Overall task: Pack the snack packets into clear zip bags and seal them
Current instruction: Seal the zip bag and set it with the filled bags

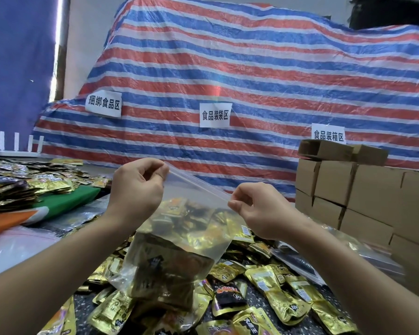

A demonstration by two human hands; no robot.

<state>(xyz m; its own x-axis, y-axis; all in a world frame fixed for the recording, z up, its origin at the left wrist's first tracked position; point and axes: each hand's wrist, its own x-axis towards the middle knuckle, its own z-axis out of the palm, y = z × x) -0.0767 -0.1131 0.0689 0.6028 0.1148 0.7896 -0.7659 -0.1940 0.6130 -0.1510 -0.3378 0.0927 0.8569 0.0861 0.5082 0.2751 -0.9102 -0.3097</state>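
zip bag [179, 240] hangs in the air in front of the person, above a heap of loose snack packets [271, 288] on the dark speckled surface [257, 317], and it already holds a load of gold and black packets low in its belly. the left hand [136, 189] pinches the upper left corner of the zip strip [198, 183], the right hand [259, 211] pinches the lower right end; each grip is pressed tight on the bag's top edge, fingers curled. the strip runs taut between them. it looks like the sealing step. to do it well, i'd keep the strip stretched and level, let the weight settle down, then run a thumb and finger along the track end to end, checking no packet corner sits in the seal. further off, more packets lie piled at left, cardboard boxes [348, 187] are stacked at right, and a striped tarp [252, 81] with paper signs [215, 115] stands behind.
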